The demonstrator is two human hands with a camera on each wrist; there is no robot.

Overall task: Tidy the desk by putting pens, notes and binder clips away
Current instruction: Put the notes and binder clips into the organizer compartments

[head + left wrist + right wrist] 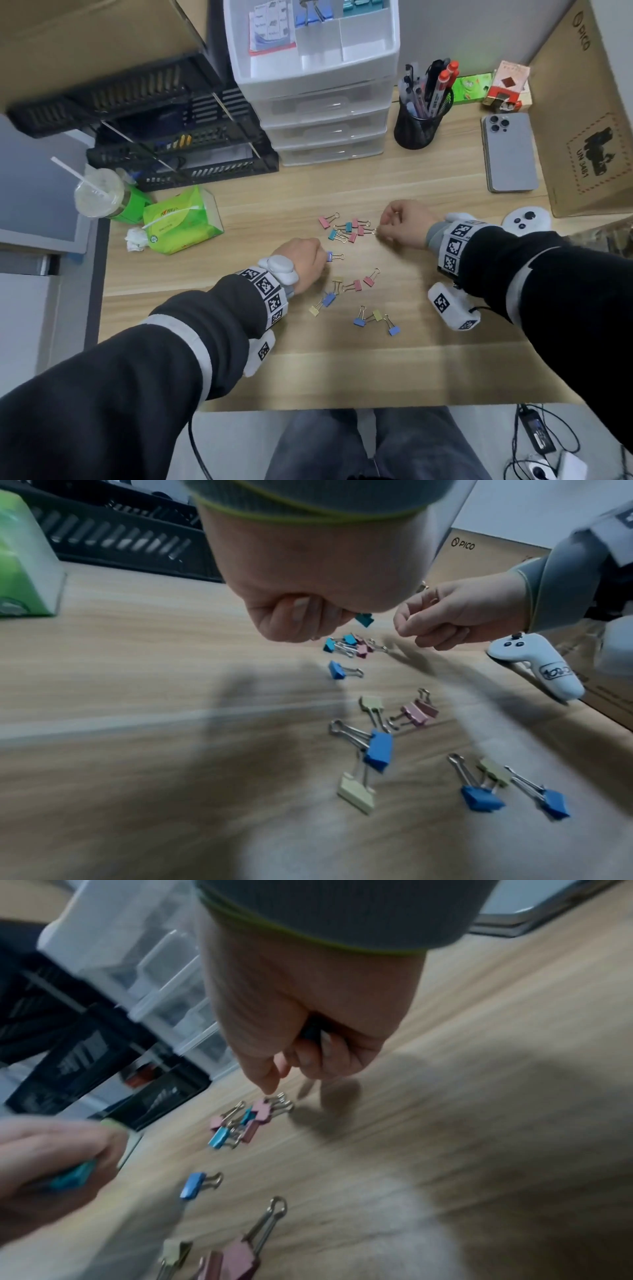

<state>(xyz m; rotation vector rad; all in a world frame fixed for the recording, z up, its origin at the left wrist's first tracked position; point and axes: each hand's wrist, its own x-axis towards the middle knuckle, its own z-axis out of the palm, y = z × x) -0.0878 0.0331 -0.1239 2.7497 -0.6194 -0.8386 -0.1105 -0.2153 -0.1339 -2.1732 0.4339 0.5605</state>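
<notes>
**Clips still scattered, both our hands working the far cluster**

We start with the wooden desk, where the white drawer unit stands at the back, its top tray already holding clips. Between our wrists lie the loose binder clips: a tangled far cluster, a middle group, and a near trio. Our right hand sits just right of the cluster, fingers curled and pinching a wire handle at its edge; it is the nearer hand to that pile. Our left hand is closed round a teal clip, with a single blue clip just beside its knuckles, handles pointing right, away from that hand.
</notes>
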